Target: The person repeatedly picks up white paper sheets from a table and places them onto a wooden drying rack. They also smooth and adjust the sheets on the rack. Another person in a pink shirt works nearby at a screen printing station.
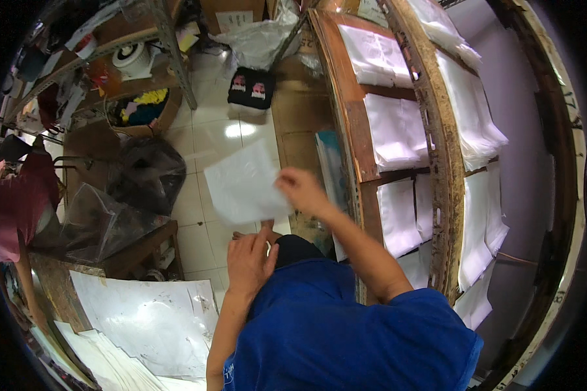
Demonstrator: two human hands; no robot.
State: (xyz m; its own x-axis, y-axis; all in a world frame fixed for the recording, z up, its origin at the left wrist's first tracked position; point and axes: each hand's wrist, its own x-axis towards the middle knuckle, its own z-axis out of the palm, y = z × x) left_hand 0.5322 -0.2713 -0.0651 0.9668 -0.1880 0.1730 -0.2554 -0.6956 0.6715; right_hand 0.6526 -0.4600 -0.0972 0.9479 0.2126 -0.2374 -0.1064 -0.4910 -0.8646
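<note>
The right hand pinches a thin, translucent, roughly rectangular plastic bag by its right edge, fingers closed on the limp film, holding it in the air above the glossy white floor tiles, beside the rough wooden shelf. The left hand rests low against the dark trousers, fingers loosely curled and holding nothing. Flat stacks of similar clear bags fill the shelf's compartments, and crinkled plastic sheets lie on the tabletop at lower left.
</note>
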